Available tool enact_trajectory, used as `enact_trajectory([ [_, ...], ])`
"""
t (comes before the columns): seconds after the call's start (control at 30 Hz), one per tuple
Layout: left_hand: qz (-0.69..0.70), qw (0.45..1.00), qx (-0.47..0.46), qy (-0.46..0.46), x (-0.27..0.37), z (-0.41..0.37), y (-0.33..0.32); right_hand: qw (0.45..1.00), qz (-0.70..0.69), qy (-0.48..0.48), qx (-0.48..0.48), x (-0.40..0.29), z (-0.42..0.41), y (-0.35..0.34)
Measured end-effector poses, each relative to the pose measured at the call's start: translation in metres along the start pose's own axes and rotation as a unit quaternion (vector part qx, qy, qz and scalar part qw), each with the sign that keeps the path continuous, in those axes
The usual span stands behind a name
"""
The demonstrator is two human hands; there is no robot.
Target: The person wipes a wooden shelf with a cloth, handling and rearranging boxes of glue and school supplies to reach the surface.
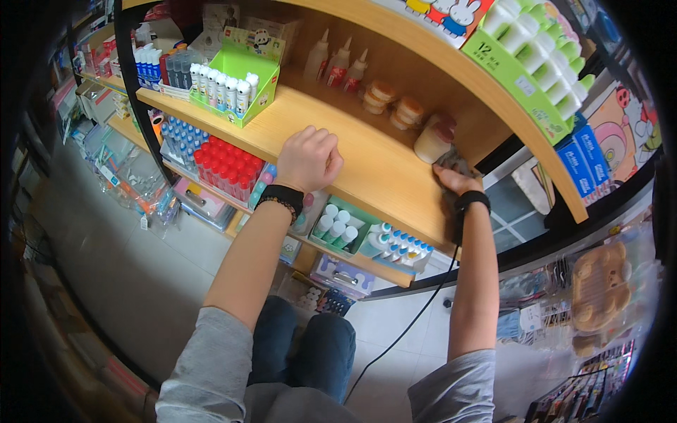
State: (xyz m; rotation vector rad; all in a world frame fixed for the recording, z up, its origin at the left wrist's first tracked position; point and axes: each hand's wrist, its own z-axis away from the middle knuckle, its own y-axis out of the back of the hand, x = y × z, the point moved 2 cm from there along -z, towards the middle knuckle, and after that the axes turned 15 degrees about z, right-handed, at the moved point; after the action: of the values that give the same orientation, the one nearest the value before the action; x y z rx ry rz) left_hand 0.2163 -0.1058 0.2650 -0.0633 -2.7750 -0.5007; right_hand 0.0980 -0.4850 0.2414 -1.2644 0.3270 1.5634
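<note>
My left hand (309, 158) is curled into a fist over the front part of the wooden shelf board (365, 153); nothing shows in it. My right hand (457, 182) grips a dark grey cloth (454, 161) at the right end of the board, beside a jar with a dark red lid (435, 138). Part of the cloth hangs down, blurred. Behind, along the back, stand small stacked tubs with orange lids (378, 97) and several nozzle bottles (338, 66) with red labels. A green display box (240, 79) holding white glue sticks is left of my left hand.
Below are red-capped glue sticks (225, 166), white-capped bottles (336, 227) and small blue-capped glue bottles (404, 243). The upper shelf edge (423, 39) arches overhead with a green carton (521, 79) on it. A black cable (407, 328) runs down to the tiled floor.
</note>
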Motion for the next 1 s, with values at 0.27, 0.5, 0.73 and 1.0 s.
enact_trajectory([
  [0.27, 0.004, 0.999, 0.024, 0.025, 0.001, 0.000, -0.002, 0.974, -0.214, -0.070, -0.018, 0.034, 0.114, -0.009],
  [0.5, -0.003, 0.999, -0.004, 0.049, 0.012, -0.001, 0.003, 0.435, 0.895, 0.052, -0.085, 0.053, 0.205, -0.053],
  [0.73, -0.002, 1.000, 0.009, 0.003, 0.007, 0.001, 0.003, 0.360, 0.873, 0.253, -0.212, 0.101, 0.229, -0.126],
  [1.0, -0.004, 1.000, 0.026, 0.000, 0.008, -0.002, 0.009, 0.351, 0.781, 0.484, -0.180, 0.133, 0.241, -0.132],
])
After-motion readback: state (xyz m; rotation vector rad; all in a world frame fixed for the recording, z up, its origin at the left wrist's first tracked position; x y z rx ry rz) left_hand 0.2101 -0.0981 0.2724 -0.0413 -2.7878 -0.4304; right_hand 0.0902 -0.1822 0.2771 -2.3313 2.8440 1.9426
